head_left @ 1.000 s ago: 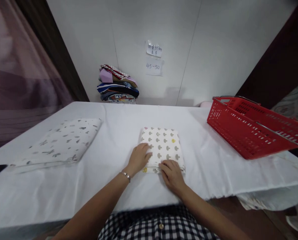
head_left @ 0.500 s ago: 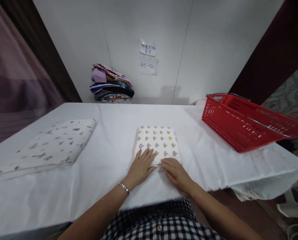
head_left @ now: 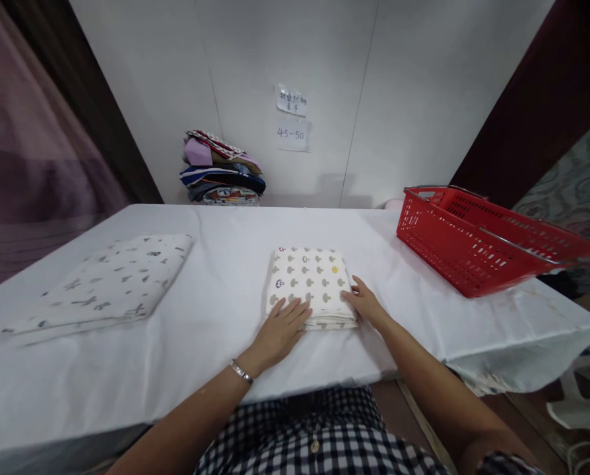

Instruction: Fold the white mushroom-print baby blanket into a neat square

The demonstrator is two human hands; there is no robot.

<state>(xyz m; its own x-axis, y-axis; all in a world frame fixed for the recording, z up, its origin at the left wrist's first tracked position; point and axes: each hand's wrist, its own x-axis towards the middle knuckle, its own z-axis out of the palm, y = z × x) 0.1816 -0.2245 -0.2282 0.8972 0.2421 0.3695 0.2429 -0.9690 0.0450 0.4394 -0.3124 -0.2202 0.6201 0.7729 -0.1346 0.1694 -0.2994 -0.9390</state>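
A folded white cloth (head_left: 315, 274) printed with grey mushroom shapes, a few of them coloured, lies flat in the middle of the table. My left hand (head_left: 282, 330) rests on its near left corner, fingers stretched out over the print. At the cloth's right edge is my right hand (head_left: 367, 302), its fingers apart and touching the side. Layered folds show along the near edge between the hands. Farther left lies a larger folded white cloth (head_left: 121, 280) with dark scattered prints, untouched.
A red plastic basket (head_left: 473, 247) with metal handles stands at the table's right. Behind the table's far edge is a stack of folded fabrics (head_left: 223, 168). Two paper labels (head_left: 292, 134) are stuck on the wall. White cloth covers the table (head_left: 210, 369).
My right hand has moved from the cloth's near edge to its right side. My left hand stays at the near left corner. The view has shifted slightly.
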